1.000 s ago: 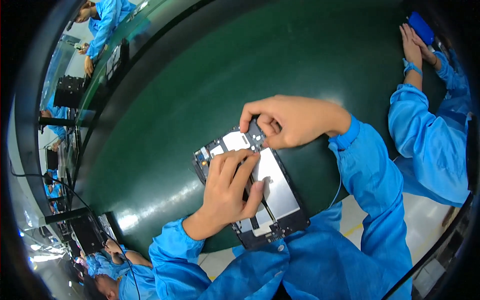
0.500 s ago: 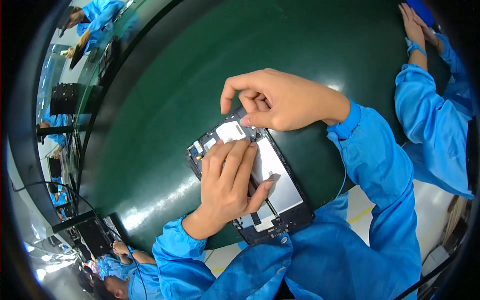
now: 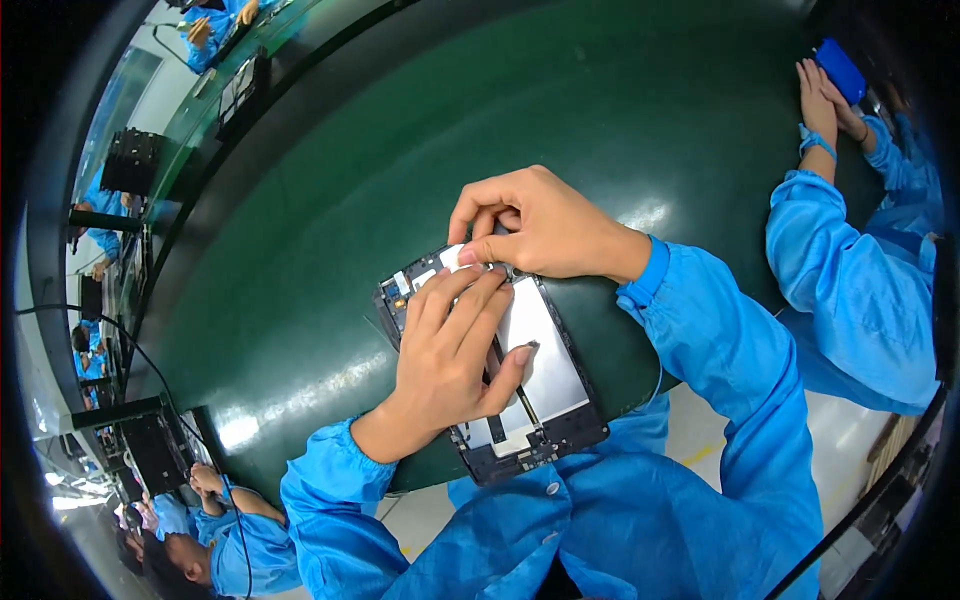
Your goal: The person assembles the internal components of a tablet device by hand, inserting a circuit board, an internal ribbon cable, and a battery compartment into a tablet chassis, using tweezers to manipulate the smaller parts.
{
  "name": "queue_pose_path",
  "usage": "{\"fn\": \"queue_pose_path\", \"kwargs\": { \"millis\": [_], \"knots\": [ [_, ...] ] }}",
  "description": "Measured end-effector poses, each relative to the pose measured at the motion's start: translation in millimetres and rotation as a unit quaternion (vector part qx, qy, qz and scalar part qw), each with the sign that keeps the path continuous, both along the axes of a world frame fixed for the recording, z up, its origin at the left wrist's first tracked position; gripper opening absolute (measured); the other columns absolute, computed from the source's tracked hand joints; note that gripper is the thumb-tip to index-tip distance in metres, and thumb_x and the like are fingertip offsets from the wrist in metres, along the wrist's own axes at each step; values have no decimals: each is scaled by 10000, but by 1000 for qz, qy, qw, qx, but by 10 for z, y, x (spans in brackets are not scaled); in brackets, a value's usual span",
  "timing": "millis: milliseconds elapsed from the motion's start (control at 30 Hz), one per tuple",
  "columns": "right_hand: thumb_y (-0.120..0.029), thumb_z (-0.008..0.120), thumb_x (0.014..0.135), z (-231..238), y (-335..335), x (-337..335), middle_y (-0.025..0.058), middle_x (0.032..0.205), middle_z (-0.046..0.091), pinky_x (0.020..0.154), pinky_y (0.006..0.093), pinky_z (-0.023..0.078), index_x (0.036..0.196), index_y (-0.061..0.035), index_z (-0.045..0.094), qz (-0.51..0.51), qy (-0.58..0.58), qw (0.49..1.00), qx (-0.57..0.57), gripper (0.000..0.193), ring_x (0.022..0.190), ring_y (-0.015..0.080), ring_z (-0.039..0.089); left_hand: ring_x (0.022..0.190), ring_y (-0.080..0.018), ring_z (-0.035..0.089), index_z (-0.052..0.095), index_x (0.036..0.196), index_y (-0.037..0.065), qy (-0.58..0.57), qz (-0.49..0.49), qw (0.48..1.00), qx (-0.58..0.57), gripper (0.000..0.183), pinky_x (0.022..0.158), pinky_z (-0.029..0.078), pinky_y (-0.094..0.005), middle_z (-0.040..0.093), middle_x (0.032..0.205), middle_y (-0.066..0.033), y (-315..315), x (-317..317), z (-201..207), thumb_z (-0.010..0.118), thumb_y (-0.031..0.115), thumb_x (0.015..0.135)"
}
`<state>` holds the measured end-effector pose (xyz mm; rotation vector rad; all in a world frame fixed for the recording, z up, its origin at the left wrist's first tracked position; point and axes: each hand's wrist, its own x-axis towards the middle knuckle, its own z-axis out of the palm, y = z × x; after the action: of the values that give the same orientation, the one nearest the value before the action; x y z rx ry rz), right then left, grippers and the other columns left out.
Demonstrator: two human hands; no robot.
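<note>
An opened tablet (image 3: 550, 350), with a black frame and silver-white panels inside, lies tilted on the green table, its lower end near my body. My left hand (image 3: 440, 345) rests flat across its middle, fingers stretched toward the upper end and thumb over the silver panel. At the tablet's upper end, my right hand (image 3: 550, 225) is in a pinch, thumb and forefinger at a white patch (image 3: 452, 257). Whether the fingertips grip the patch or the frame edge is hidden. Small parts and a ribbon cable show beside my left hand.
The green table (image 3: 330, 200) curves around the tablet. On the right sits a person in blue, hands (image 3: 822, 105) together beside a blue object (image 3: 840, 70). Along the left stand a dark stack (image 3: 132, 160), a black box (image 3: 155, 450) and a cable (image 3: 150, 370); other people work there.
My right hand has moved down and left, its thumb and forefinger closing together over the white patch. My left hand stays on the tablet. The whole view has shifted slightly.
</note>
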<state>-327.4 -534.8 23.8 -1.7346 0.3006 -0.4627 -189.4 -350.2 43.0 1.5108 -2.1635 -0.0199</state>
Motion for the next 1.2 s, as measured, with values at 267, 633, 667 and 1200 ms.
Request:
{"fn": "queue_pose_path", "kwargs": {
  "millis": [267,633,667,1200],
  "knots": [
    [-8,754,858,216,-109,-183,177,1297,768,669,326,464,1403,-45,699,22,28,998,-45,549,733,139,570,1315,-391,632,708,1317,-31,-8,16,1000,11,504,1163,444,-572,710,1369,-197,48,-2,-44,710,268,912],
    [74,701,926,149,-133,-216,67,820,701,480,303,345,1726,-113,436,134,126,983,-12,863,514,62,468,1250,-363,662,731,1257,-56,17,17,1000,-14,465,1146,469,-558,728,1329,-193,7,-10,-41,784,206,876],
    [74,701,926,189,-112,-208,67,820,701,480,303,345,1726,-113,436,138,126,982,-10,863,514,62,468,1250,-363,662,731,1257,-56,18,21,1000,-12,465,1146,469,-558,728,1329,-193,15,-3,-40,784,206,876],
    [107,609,957,219,-118,-257,150,1746,428,604,286,583,1782,-143,215,184,134,968,109,948,681,126,694,1262,-381,668,718,1255,-44,26,25,999,-10,449,1155,460,-558,720,1342,-201,26,-31,-51,759,160,857]
  ]
}}
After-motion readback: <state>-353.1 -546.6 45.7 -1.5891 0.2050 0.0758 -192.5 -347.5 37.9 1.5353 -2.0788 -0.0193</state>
